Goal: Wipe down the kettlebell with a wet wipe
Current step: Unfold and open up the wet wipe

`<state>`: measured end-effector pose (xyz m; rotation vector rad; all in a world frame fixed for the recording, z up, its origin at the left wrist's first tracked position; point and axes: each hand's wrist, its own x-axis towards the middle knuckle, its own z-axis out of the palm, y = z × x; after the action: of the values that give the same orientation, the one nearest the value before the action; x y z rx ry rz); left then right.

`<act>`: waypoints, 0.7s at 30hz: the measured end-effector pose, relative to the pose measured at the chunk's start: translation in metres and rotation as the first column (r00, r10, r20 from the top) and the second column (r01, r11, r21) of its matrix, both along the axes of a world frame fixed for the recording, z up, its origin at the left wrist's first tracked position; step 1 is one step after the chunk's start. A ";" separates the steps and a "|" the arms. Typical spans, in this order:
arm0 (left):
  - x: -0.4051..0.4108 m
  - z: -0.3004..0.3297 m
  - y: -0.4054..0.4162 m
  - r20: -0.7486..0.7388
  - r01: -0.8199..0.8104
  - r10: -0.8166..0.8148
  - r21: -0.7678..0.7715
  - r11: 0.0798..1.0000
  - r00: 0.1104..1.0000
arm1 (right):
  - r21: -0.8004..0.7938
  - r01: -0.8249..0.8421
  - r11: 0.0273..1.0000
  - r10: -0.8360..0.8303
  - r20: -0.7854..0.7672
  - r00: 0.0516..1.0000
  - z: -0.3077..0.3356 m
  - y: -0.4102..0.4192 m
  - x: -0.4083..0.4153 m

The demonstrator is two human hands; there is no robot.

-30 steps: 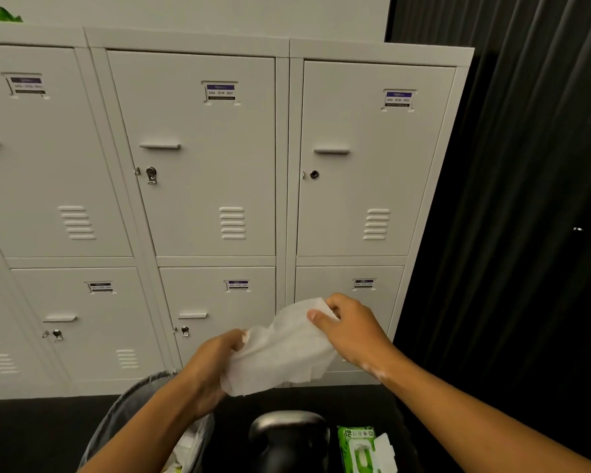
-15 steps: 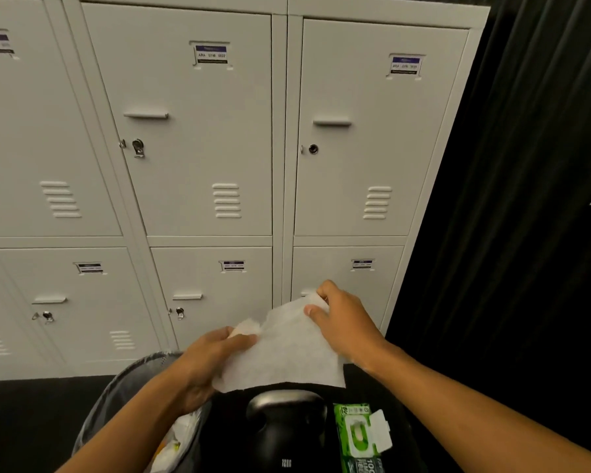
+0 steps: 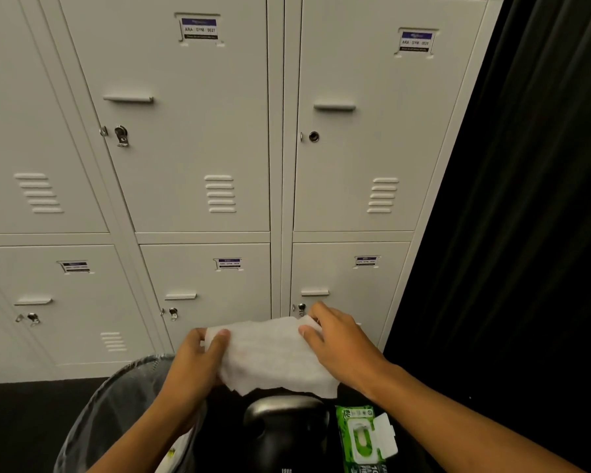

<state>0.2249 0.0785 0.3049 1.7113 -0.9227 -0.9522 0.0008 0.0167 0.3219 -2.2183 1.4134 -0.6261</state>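
While spread flat between left hand [image 3: 198,361] and right hand [image 3: 338,343], thin white wet wipe [image 3: 270,353] pinched at both ends by fingers [image 3: 219,339]; rounded black iron kettlebell [image 3: 285,428] directly beneath, untouched. Step: unfolding. Next, probably: lowering onto handle, pressing firmly.

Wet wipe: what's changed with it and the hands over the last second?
The wet wipe, crumpled and slanted a second ago, is now spread out flat and wide between the left hand and right hand, which have drawn apart. It hangs just above the kettlebell, not visibly touching it. Both hands keep their hold on the wipe. The kettlebell, the open wipes pack and the bin lie as before.
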 end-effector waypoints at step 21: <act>-0.024 -0.039 -0.053 0.132 0.206 -0.206 0.010 0.978 0.970 | 0.483 0.074 0.873 0.186 -0.468 0.864 -0.185 -0.023 -0.011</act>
<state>0.2007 0.0251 0.2656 1.7152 -1.2082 -0.9782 -0.0104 -0.0068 0.1374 -2.0565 1.5153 0.3517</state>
